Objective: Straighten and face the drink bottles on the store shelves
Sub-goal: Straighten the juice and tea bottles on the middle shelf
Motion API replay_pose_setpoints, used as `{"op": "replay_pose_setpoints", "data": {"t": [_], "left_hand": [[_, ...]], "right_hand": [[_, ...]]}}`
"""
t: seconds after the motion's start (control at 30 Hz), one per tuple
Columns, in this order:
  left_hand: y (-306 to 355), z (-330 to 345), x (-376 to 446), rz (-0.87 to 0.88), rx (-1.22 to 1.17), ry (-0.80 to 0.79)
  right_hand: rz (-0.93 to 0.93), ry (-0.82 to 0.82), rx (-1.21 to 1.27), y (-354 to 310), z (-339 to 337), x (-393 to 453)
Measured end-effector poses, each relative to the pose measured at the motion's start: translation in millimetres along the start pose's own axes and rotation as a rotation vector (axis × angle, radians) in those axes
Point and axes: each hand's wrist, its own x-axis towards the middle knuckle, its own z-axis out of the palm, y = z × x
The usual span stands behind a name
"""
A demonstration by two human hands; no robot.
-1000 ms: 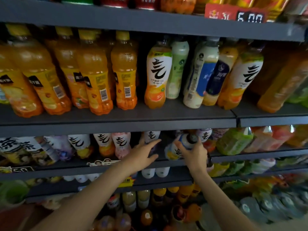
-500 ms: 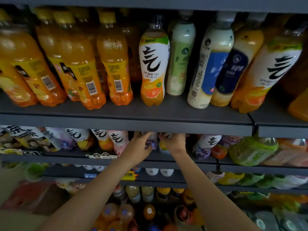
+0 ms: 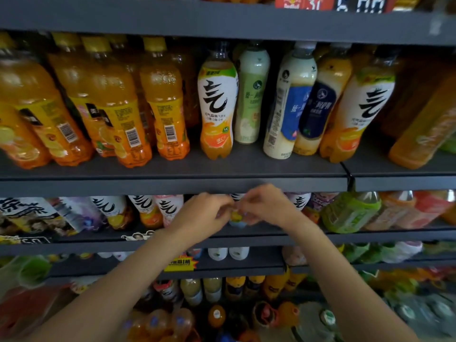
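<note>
Reaching under the dark grey metal shelf edge (image 3: 172,187), our left hand (image 3: 204,215) and right hand (image 3: 265,206) meet at one white-labelled plastic bottle with an orange base (image 3: 238,215), standing on the second shelf between its neighbours. Motion blur prevents us from confirming whether our fingers clamp it. Above, orange juice bottles with yellow caps (image 3: 162,104) show barcodes outward; a creamy white bottle with a blue label (image 3: 288,104) leans rightward.

Both forearms reach up — left hand (image 3: 204,214) and right hand (image 3: 267,208) meet, fingers seemingly curled.
</note>
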Motion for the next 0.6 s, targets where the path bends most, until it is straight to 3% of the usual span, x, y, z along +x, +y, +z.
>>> {"op": "replay_pose_setpoints", "data": {"t": [0.07,0.13,0.23,0.43,0.6], "left_hand": [[8,-26,3,0.065,-0.242,0.196],[9,-48,6,0.063,-0.418,0.357],[0,-70,5,-0.02,-0.445,0.516],[-20,-56,-23,-0.087,-0.305,0.46],[-8,-18,-35,-0.005,-0.227,0.314]], "right_hand": [[-0.144,0.06,0.074,-41,-23,-20],[-0.258,0.218,-0.035,-79,-42,-19],[-0.355,0.522,-0.149,-116,-43,13],[-0.252,0.652,-0.08,-129,-26,65],[-0.398,0.515,0.011,-102,-40,9]]}}
